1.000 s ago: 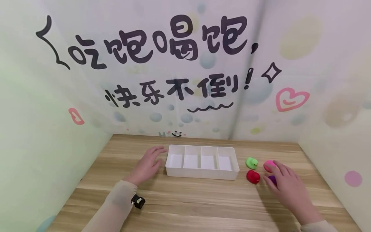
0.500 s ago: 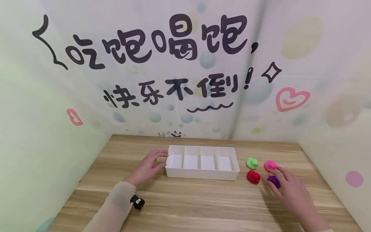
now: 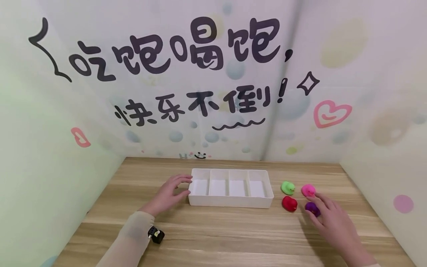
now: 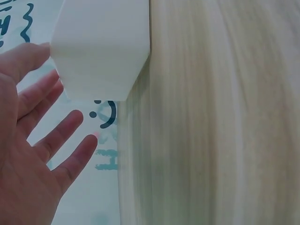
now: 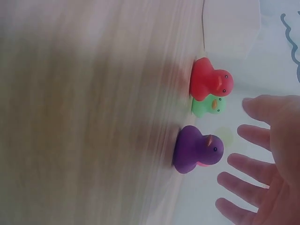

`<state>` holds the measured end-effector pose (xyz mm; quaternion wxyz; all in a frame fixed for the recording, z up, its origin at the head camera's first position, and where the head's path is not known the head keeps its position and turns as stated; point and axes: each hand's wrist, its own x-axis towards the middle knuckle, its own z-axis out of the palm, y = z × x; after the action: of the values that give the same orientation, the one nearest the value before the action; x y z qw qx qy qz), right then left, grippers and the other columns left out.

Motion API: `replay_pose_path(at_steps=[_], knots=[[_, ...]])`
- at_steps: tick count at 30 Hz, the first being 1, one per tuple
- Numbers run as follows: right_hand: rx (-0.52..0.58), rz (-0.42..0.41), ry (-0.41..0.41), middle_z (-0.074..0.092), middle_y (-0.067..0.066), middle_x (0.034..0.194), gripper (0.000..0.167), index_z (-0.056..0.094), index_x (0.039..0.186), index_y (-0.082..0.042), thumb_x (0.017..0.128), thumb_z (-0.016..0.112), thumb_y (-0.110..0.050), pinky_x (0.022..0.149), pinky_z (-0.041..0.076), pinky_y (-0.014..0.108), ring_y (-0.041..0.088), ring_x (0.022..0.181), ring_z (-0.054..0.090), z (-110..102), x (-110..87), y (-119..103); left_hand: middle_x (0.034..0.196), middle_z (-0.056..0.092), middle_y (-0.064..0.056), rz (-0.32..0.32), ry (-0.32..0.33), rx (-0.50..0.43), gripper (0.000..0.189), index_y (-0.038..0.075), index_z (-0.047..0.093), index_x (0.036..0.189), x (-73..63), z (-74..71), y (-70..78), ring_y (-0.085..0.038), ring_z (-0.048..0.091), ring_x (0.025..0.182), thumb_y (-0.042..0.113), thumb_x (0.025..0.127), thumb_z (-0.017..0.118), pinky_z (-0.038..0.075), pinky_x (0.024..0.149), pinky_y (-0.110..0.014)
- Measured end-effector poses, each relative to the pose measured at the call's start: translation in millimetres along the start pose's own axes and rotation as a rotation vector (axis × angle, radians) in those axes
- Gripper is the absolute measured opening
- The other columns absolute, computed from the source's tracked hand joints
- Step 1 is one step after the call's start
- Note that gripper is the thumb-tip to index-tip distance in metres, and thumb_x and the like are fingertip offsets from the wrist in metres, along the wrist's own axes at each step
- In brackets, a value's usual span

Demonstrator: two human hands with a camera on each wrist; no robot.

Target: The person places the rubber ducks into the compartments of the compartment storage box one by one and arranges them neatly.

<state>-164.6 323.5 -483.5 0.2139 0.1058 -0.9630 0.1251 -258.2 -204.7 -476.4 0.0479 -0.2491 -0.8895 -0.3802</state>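
Note:
At the left end of a white four-part box, my left hand [image 3: 168, 194] has its thumb and fingertips right at the rim, fingers spread; the left wrist view shows the box's end wall [image 4: 101, 51] beside them. My right hand [image 3: 335, 222] hovers over the purple rubber duck [image 5: 192, 150], fingers extended and holding nothing. Behind that duck is a pink rubber duck [image 3: 308, 190], mostly hidden in the right wrist view. A red rubber duck [image 3: 289, 204] and a green rubber duck [image 3: 287, 188] sit between the box and my right hand.
The box [image 3: 230, 201] has bare compartments divided by thin walls. A wood-grain table [image 3: 213, 237] carries everything. Printed wall sheets [image 3: 207, 144] close off its back and sides. A small black camera [image 3: 156, 235] is strapped at my left wrist.
My left hand has moved right, up to the box's end. My right hand has drawn back slightly, uncovering more of the pink and purple ducks. The ducks and box stay put.

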Motion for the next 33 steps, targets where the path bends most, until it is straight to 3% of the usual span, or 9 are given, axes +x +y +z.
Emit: replay_pose_path(at_steps=[6,17,23,26,30,33], knots=[[0.004,0.048,-0.039,0.063,0.025,0.132,0.048,0.07,0.125,-0.004,0.084,0.085,-0.023,0.087,0.05,0.068,0.051,0.112,0.06,-2,2.7,3,0.149,0.057,-0.006,-0.002,-0.008,-0.007,0.035,0.007,0.066,0.129,1.3,-2.9,0.5,-0.037,0.05,0.138,0.016,0.096,0.074,0.05,0.103,-0.062],[0.001,0.059,-0.079,0.065,0.029,0.126,0.047,0.071,0.122,-0.001,0.082,0.085,-0.022,0.086,0.049,0.069,0.052,0.108,0.06,1,5.0,10,0.151,0.057,-0.008,0.061,-0.052,-0.021,0.033,0.006,0.067,0.125,4.9,-6.3,-4.6,-0.038,0.047,0.139,0.016,0.095,0.075,0.048,0.104,-0.063],[0.005,0.044,-0.037,0.068,0.027,0.117,0.043,0.073,0.116,-0.003,0.079,0.087,-0.018,0.082,0.051,0.066,0.05,0.102,0.063,5,3.2,13,0.151,0.057,-0.009,0.063,-0.045,-0.049,0.031,0.011,0.067,0.125,3.1,-5.1,-8.0,-0.037,0.048,0.136,0.019,0.096,0.075,0.049,0.099,-0.062],[-0.005,0.034,-0.023,0.069,0.026,0.112,0.041,0.074,0.113,-0.005,0.077,0.087,-0.016,0.08,0.052,0.065,0.048,0.098,0.065,6,2.8,15,0.15,0.058,-0.01,0.081,-0.03,-0.04,0.031,0.011,0.067,0.124,2.4,-4.9,-9.2,-0.037,0.049,0.137,0.019,0.095,0.075,0.043,0.105,-0.063],[-0.029,0.021,-0.016,0.069,0.026,0.107,0.038,0.075,0.11,-0.006,0.075,0.088,-0.013,0.076,0.053,0.064,0.048,0.094,0.065,8,3.3,19,0.149,0.059,-0.01,0.099,-0.018,-0.023,0.032,0.009,0.068,0.124,2.4,-4.9,-10.1,-0.038,0.049,0.141,0.016,0.094,0.076,0.027,0.116,-0.068],[-0.039,0.005,0.002,0.07,0.024,0.102,0.036,0.076,0.107,-0.006,0.073,0.089,-0.011,0.075,0.054,0.062,0.045,0.09,0.066,8,3.6,20,0.15,0.059,-0.008,0.092,-0.019,-0.012,0.033,0.009,0.068,0.125,2.4,-4.8,-9.8,-0.039,0.048,0.142,0.017,0.094,0.076,0.023,0.117,-0.071]])
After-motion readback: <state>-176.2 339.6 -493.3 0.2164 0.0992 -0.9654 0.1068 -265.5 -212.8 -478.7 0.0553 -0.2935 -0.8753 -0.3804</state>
